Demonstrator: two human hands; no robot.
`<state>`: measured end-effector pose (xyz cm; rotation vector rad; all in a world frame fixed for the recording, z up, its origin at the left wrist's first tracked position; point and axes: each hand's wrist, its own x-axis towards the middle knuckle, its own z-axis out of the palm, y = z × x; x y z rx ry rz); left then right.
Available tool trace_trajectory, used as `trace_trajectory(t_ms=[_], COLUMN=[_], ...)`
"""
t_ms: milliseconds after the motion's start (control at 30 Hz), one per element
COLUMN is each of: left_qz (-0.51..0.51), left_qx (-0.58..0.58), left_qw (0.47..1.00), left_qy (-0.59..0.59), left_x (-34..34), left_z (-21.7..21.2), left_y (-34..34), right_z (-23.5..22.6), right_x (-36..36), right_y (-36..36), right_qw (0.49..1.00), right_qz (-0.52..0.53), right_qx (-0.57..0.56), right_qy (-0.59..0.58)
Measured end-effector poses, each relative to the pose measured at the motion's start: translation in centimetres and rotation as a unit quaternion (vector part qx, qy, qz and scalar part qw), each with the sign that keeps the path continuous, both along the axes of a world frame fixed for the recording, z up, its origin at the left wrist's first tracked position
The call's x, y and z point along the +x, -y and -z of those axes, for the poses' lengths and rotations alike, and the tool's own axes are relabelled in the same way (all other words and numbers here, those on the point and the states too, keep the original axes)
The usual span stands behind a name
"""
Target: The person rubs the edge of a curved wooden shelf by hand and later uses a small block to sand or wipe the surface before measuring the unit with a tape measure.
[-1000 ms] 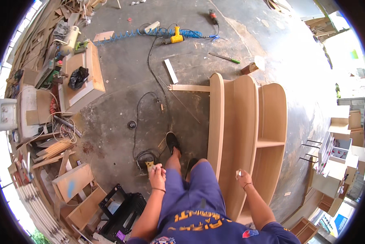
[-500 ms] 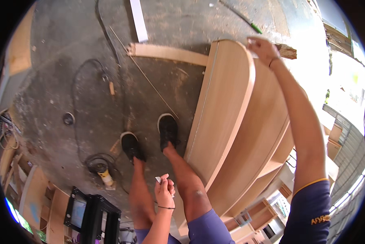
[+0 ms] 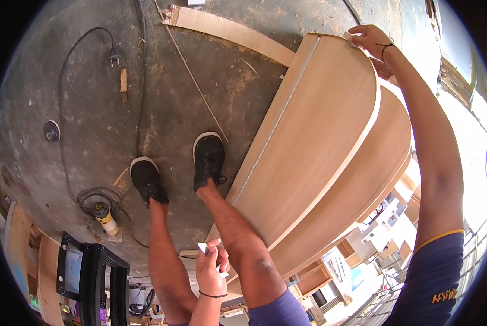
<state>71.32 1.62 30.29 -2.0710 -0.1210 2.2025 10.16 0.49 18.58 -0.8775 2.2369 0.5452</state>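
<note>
My left hand [image 3: 211, 271] is closed in front of my shins, its fingers bent round a small flat white piece [image 3: 203, 247]; whether this is paper or a scraper I cannot tell. At the far right end of a long light-wood panel [image 3: 314, 119] with a rounded corner, my right hand [image 3: 369, 41] pinches a small pale piece against the edge. The fingers partly hide that piece. A pale strip runs along the panel's left edge. Beside it, to the right, lies a second curved wooden panel [image 3: 357, 168], part of the same furniture piece.
A curved wooden strip [image 3: 227, 33] touches the panel's far left side. On the concrete floor lie a thin stick [image 3: 192, 81], a cable with a plug [image 3: 114, 57], a yellow power tool [image 3: 106, 221] and a black disc [image 3: 52, 132]. A black frame [image 3: 94, 277] stands near left.
My right hand has come down onto the panel's far rounded edge from just beyond it. My left hand stays closed on the white piece. The whole view has shifted.
</note>
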Motion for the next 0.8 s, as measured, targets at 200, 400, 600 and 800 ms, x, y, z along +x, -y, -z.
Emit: trace_trajectory(t_ms=[200,400,600,800], left_qz=[0.016,0.026,0.029,0.019], left_qx=[0.006,0.005,0.006,0.005], left_qw=[1.0,1.0,1.0,1.0], left_qy=[0.003,-0.004,-0.001,-0.005], left_x=[0.2,0.5,0.5,0.7], left_z=[0.1,0.1,0.2,0.2], left_y=[0.1,0.2,-0.1,-0.2], right_z=[0.2,-0.5,-1.4,-2.8], right_x=[0.5,1.4,2.8,4.7], right_y=[-0.2,-0.8,-1.1,-1.1], right_qw=[0.999,0.996,0.992,0.982], right_qz=[-0.014,0.072,0.099,0.155], right_qx=[-0.029,-0.044,-0.077,-0.108], right_qy=[0.028,0.018,0.004,-0.001])
